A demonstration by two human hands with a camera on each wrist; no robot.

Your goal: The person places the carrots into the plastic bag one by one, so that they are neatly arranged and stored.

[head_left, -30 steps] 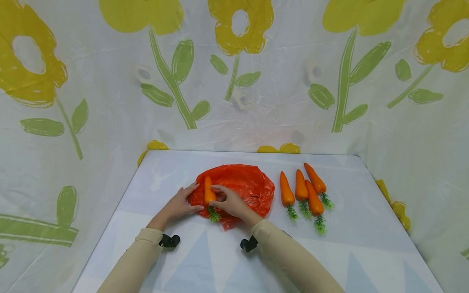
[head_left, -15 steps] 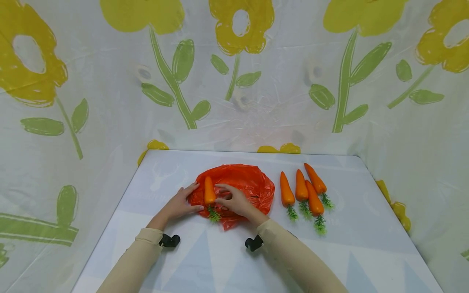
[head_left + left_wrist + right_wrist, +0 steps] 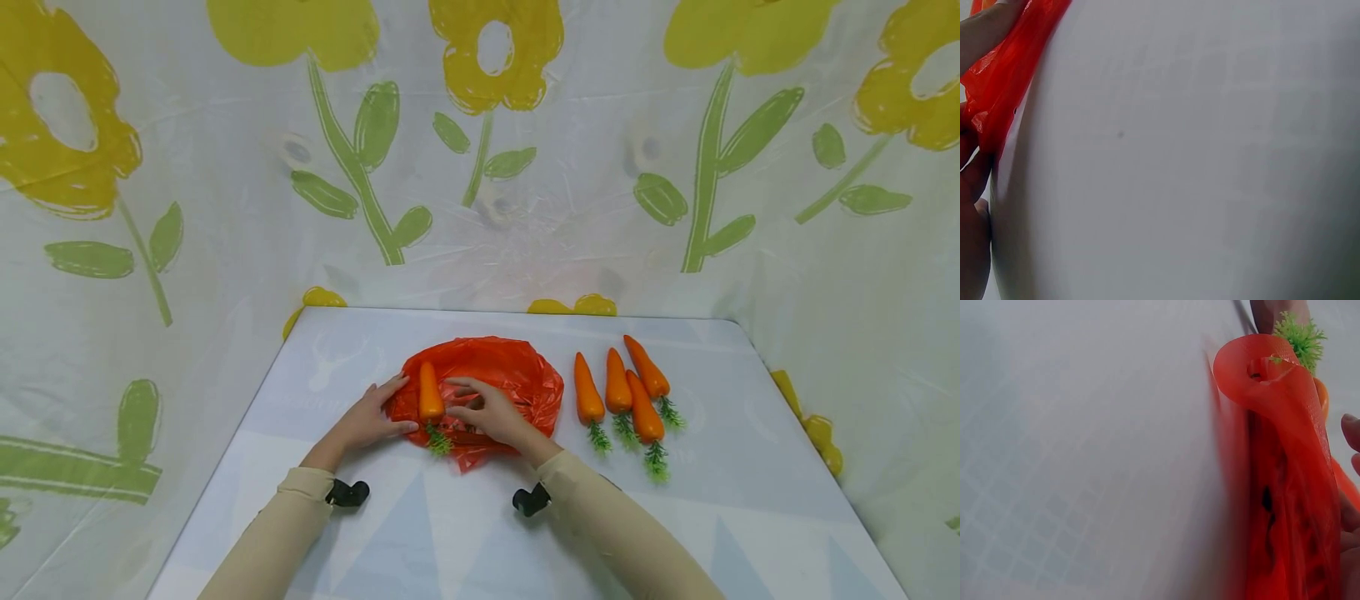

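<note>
Fingers (image 3: 393,386) of my left hand (image 3: 367,421) spread, touching the left edge of the red plastic bag (image 3: 531,387), mid-frame. My right hand (image 3: 491,412), near center: thumb and fingers curved and parted, just beside one orange carrot (image 3: 430,393). That carrot lies on the bag's left part, tip toward the top of the frame, green leaves (image 3: 438,442) toward the bottom. Four more carrots (image 3: 617,387) on the pale desk (image 3: 420,542), right of center. Flower-printed sheeting (image 3: 570,208) behind, filling the upper frame.

White table (image 3: 750,417) beneath red bag (image 3: 517,375), four carrots (image 3: 619,393)
</note>
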